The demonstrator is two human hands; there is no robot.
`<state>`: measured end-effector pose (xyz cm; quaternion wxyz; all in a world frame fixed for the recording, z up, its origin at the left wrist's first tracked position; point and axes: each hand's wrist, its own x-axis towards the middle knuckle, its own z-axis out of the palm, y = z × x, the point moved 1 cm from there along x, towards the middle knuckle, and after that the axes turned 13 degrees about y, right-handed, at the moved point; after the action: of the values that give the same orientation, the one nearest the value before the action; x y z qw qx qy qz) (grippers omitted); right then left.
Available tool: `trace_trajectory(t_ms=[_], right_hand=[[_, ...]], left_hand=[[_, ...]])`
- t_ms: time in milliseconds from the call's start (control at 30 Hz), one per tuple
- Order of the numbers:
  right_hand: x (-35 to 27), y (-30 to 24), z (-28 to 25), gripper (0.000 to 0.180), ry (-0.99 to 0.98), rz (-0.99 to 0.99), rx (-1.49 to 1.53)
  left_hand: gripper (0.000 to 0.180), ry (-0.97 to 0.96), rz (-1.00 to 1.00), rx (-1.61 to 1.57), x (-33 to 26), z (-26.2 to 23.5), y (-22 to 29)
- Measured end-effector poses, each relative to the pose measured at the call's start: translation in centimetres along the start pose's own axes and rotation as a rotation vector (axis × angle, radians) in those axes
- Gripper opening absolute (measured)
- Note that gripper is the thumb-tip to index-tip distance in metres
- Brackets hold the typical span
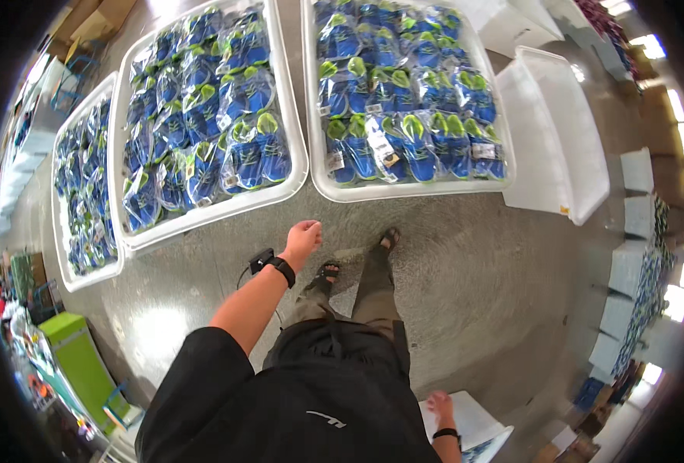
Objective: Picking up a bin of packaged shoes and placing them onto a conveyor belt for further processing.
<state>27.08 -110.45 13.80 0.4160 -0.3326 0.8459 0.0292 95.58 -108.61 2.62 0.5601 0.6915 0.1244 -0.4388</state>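
My left hand hangs over the floor in front of the bins, its fingers curled in and nothing visible in them. Nearest to it are two large white bins: the middle one and the right one. Both hold rows of blue shoes with lime-green linings in clear plastic bags, some with white labels. My right hand is low at the right, over the edge of a white container. Its fingers look small and blurred, and I cannot tell whether they touch the container.
A third white bin of bagged blue shoes stands at the left. Deep white tubs stand right of the bins. A lime-green cabinet is at lower left. More white bins line the right side. Grey floor lies between.
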Motion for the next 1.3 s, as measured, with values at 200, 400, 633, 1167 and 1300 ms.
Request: trace_trajectory(t_ms=[200,400,633,1167,1300], right_hand=[[11.1,-27.2,-1.5,0.015,-0.079,-0.314,-0.045],[17.5,-54.8,8.7,0.036,-0.120,-0.494,0.079],[28.9,-70.4,16.5,0.045,0.299,-0.469,0.506],[23.4,-71.8,20.3,0.069,0.388,-0.365,0.636],[23.4,-71.7,20.5,0.066,0.431,-0.349,0.608]], left_hand=[[0.045,0.234,-0.260,-0.243,4.0,5.0,0.5],[0.063,0.701,-0.125,-0.735,10.5,9.9,2.6],[0.078,1.396,-0.085,-0.341,12.1,15.2,5.0],[0.076,1.364,0.045,-0.324,12.2,14.7,4.0],[0.075,1.414,0.055,-0.305,12.5,14.3,2.7]])
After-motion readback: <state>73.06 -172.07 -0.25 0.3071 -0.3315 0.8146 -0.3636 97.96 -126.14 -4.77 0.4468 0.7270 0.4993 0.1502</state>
